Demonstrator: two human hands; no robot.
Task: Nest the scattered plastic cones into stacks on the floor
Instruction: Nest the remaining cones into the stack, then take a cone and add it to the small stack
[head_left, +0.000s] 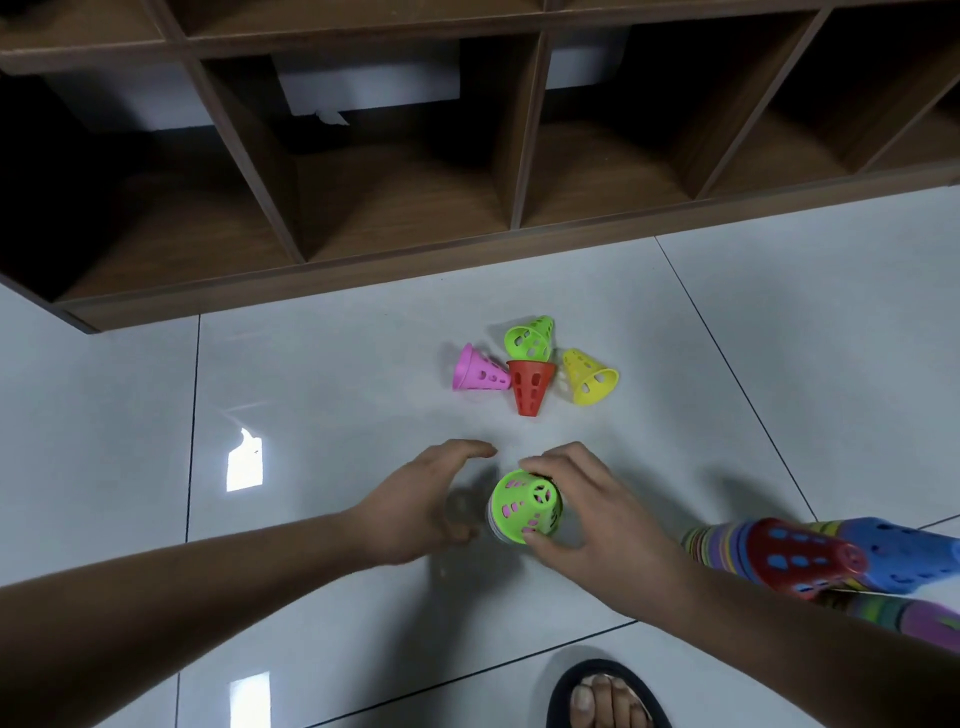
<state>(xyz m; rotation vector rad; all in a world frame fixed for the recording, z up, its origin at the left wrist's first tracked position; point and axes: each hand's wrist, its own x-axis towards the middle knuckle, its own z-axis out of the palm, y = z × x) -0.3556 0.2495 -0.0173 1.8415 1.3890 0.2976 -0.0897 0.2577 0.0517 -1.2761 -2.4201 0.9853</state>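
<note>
The right hand (597, 514) grips the green cone stack (524, 506) within curled fingers (561, 457); left hand (415, 509), fingers spread, seemingly just beside.

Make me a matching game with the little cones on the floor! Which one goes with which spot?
Things:
1. pink cone
2. red cone
3. yellow cone
4. green-topped stack

Places:
A. gripped by the right hand
B. right end of the loose cluster
C. middle of the cluster, nearest the hands
D. left end of the cluster

Pairs: 1-D, 2-C, 3-B, 4-A
</note>
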